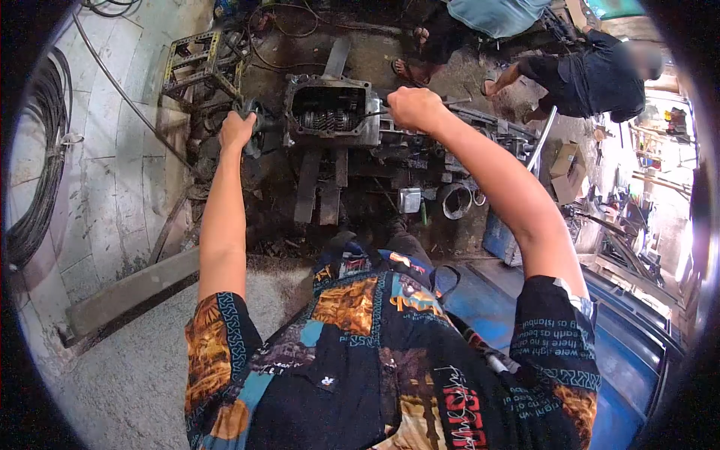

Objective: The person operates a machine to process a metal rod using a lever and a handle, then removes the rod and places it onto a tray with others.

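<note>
An open gearbox housing (371, 124) lies ahead of me, with toothed gears (326, 121) showing through its rectangular opening. My left hand (237, 129) is closed on a dark round flange (259, 124) at the housing's left end; its fingertips are mostly hidden. Over the right end of the housing, my right hand (415, 109) makes a fist around a thin dark rod (373, 113). The rod points left into the opening, close to the gears. Its handle is hidden inside the fist.
Metal bars (307, 187) lie beneath the housing. A yellow-and-black crate (191, 67) stands at the far left. A person in dark clothes (592, 79) crouches at the right, and another person's sandalled foot (411, 73) is behind the gearbox. A cardboard box (568, 172) sits to the right.
</note>
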`<action>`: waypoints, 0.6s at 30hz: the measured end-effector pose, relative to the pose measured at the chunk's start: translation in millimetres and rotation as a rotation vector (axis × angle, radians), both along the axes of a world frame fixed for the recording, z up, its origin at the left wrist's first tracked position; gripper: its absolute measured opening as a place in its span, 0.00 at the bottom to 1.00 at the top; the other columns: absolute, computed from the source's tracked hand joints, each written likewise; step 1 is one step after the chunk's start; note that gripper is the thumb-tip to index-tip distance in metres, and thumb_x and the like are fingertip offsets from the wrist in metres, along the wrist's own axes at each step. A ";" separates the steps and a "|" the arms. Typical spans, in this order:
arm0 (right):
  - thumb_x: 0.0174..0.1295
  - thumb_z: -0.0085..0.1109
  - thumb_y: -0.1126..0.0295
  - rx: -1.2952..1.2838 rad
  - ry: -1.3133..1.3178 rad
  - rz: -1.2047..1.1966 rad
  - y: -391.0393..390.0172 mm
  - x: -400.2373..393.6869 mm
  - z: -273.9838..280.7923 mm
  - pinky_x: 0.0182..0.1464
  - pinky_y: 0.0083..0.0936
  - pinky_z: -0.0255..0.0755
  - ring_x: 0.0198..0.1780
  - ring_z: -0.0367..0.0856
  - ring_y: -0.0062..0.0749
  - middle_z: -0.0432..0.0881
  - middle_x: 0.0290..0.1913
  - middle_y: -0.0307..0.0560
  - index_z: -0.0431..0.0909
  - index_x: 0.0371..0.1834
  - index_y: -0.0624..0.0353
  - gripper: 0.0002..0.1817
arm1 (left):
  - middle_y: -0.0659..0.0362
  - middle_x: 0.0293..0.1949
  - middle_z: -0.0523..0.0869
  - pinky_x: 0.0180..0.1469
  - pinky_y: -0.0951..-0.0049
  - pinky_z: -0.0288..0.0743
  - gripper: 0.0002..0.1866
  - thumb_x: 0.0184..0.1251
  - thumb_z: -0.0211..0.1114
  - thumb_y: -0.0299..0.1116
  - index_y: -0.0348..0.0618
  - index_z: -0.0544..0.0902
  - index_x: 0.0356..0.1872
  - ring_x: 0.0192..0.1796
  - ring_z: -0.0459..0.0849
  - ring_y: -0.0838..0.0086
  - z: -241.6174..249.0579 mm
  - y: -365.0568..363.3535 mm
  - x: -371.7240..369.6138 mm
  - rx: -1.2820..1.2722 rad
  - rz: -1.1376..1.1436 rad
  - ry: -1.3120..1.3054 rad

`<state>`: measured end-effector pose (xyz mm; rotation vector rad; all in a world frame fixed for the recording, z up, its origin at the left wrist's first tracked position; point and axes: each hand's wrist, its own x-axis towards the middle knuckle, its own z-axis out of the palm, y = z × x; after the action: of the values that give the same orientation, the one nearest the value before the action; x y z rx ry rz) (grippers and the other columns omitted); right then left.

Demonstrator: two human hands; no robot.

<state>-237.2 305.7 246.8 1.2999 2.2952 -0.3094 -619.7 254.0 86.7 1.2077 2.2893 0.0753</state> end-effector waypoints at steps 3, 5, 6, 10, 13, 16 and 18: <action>0.58 0.55 0.67 -0.024 0.012 0.069 2.9 1.7 -2.0 0.47 0.44 0.81 0.46 0.87 0.52 0.86 0.46 0.55 0.85 0.42 0.57 0.13 | 0.41 0.56 0.80 0.56 0.48 0.75 0.33 0.70 0.59 0.53 0.30 0.72 0.60 0.58 0.80 0.49 2.9 -1.1 1.9 -0.009 0.001 0.002; 0.58 0.55 0.67 -0.019 -0.020 0.164 0.4 2.8 3.3 0.46 0.43 0.81 0.44 0.87 0.53 0.86 0.44 0.56 0.85 0.40 0.58 0.12 | 0.41 0.54 0.81 0.57 0.47 0.73 0.31 0.70 0.58 0.54 0.30 0.74 0.56 0.57 0.80 0.49 4.9 -5.2 4.8 0.024 -0.015 0.035; 0.58 0.55 0.67 -0.012 -0.024 0.166 0.2 7.8 -1.1 0.46 0.43 0.81 0.44 0.87 0.53 0.86 0.44 0.56 0.85 0.40 0.58 0.12 | 0.41 0.54 0.81 0.57 0.47 0.73 0.31 0.70 0.58 0.54 0.30 0.74 0.56 0.57 0.80 0.49 4.6 -9.9 7.6 0.031 -0.013 0.032; 0.58 0.54 0.67 -0.020 0.043 0.098 -4.0 13.6 -10.8 0.45 0.44 0.82 0.43 0.87 0.53 0.87 0.42 0.56 0.85 0.38 0.58 0.12 | 0.40 0.51 0.82 0.61 0.42 0.68 0.29 0.69 0.59 0.53 0.31 0.76 0.50 0.55 0.80 0.46 -21.6 -39.5 9.9 0.239 0.008 0.163; 0.58 0.54 0.67 -0.016 0.040 0.015 -10.4 9.8 -5.2 0.46 0.46 0.81 0.44 0.87 0.54 0.86 0.43 0.57 0.85 0.40 0.57 0.13 | 0.41 0.53 0.81 0.63 0.39 0.65 0.30 0.69 0.58 0.54 0.32 0.75 0.52 0.57 0.79 0.47 -14.2 -39.4 11.3 0.173 -0.011 0.133; 0.58 0.53 0.67 0.004 0.070 -0.075 -17.0 12.0 -11.1 0.46 0.46 0.81 0.44 0.86 0.55 0.86 0.43 0.58 0.85 0.41 0.58 0.13 | 0.43 0.53 0.81 0.64 0.39 0.63 0.30 0.70 0.58 0.54 0.31 0.74 0.53 0.58 0.79 0.47 -11.7 -35.9 9.9 0.176 -0.019 0.147; 0.63 0.51 0.64 0.053 0.153 -0.245 -35.2 18.4 -17.7 0.49 0.48 0.80 0.44 0.86 0.58 0.85 0.43 0.62 0.84 0.41 0.63 0.16 | 0.43 0.54 0.81 0.64 0.40 0.63 0.30 0.71 0.57 0.54 0.31 0.73 0.55 0.58 0.79 0.48 -12.8 -35.9 8.5 0.182 -0.028 0.166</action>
<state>-218.8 270.5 229.1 1.6399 2.2818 -0.4471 -611.2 218.1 73.9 1.3836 2.4517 0.1826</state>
